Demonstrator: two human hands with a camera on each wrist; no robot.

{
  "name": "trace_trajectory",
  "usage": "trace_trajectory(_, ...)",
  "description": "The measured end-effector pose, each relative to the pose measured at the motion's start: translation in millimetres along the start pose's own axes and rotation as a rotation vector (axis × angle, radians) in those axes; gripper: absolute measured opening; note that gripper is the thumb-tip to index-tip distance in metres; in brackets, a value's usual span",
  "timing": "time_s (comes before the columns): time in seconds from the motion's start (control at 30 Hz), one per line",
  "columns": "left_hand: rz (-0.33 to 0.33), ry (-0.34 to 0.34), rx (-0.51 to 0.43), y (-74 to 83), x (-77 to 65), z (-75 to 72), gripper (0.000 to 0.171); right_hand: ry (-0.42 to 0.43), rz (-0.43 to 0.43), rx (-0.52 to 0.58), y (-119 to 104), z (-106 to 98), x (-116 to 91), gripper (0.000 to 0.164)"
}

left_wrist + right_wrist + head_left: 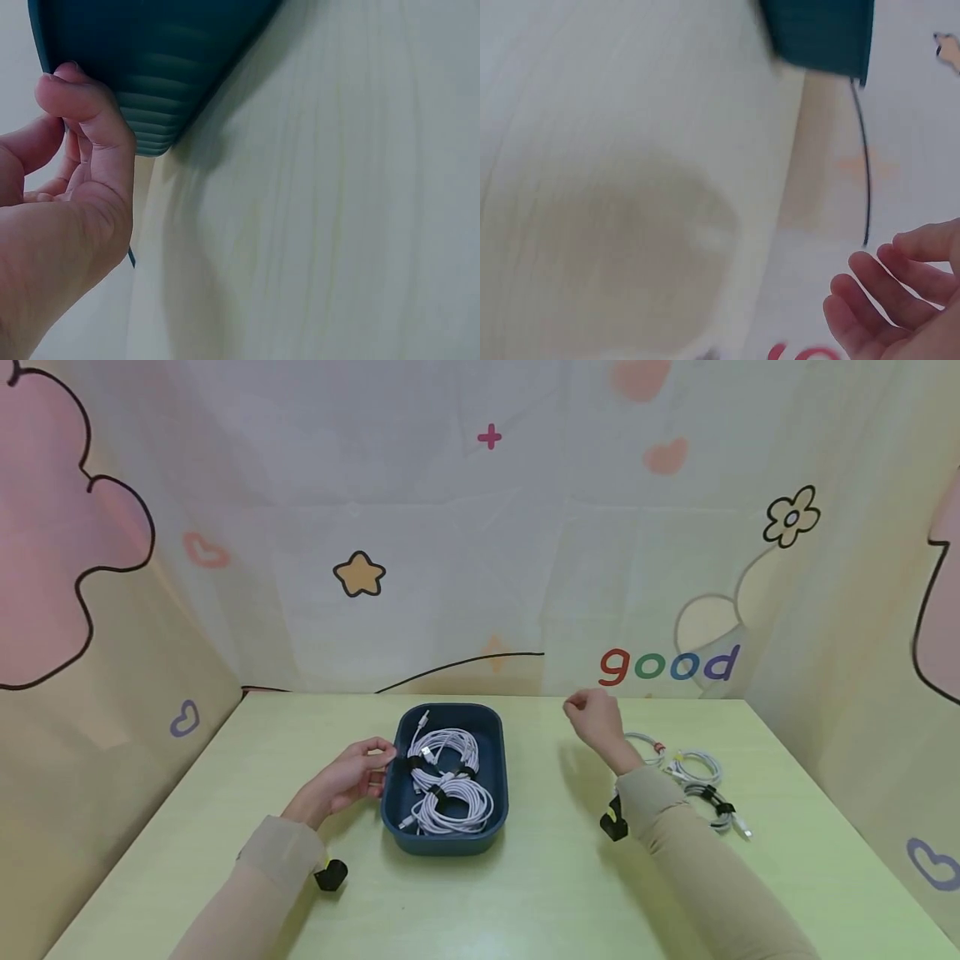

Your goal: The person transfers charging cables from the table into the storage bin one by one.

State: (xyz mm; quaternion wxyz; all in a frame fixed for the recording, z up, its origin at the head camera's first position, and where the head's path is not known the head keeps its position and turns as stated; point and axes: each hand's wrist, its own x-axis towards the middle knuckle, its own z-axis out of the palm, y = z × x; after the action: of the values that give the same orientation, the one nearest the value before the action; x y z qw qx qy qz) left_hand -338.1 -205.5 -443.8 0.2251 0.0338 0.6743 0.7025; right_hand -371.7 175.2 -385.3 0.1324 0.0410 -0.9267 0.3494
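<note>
A dark blue plastic bin (498, 768) stands on the table, with several coiled white cables (453, 806) inside, bound by black straps. My left hand (348, 781) holds the bin's left rim, fingertips against the outer wall just below it. In the left wrist view the left hand's fingers (86, 105) bend at the ribbed wall. Raised near the table's back edge, right of the bin, is my right hand (596, 722). Its fingers (877, 292) are loosely curled and hold nothing in the right wrist view.
Beyond the right forearm lie a white cable with a red tie (658, 747), a white cable coil with a yellow tie (701, 767) and a grey cable with a black strap (716, 807). A printed curtain (450, 543) hangs behind the table (465, 910).
</note>
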Motion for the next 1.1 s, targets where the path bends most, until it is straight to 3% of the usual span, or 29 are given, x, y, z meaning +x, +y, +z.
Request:
trace_trajectory(0.2,0.003,-0.005,-0.005,-1.5,0.7,0.7,0.01,-0.029,0.089,-0.112,45.9,-28.8,-2.0,0.029)
trace_trajectory(0.5,-0.002,0.002,0.016,-1.7,0.9,-0.3,0.015,-0.195,0.219,-0.271,85.6,-52.8,-5.6,0.04)
trace_trajectory(0.7,0.003,0.002,0.018,-1.9,0.5,-0.8,0.014,-0.224,0.237,-0.319,99.7,-56.6,-6.0,0.04)
trace_trajectory(1.1,0.004,0.005,0.017,-1.8,0.0,-0.8,0.015,-0.192,0.223,-0.386,111.1,-51.5,-9.4,0.031)
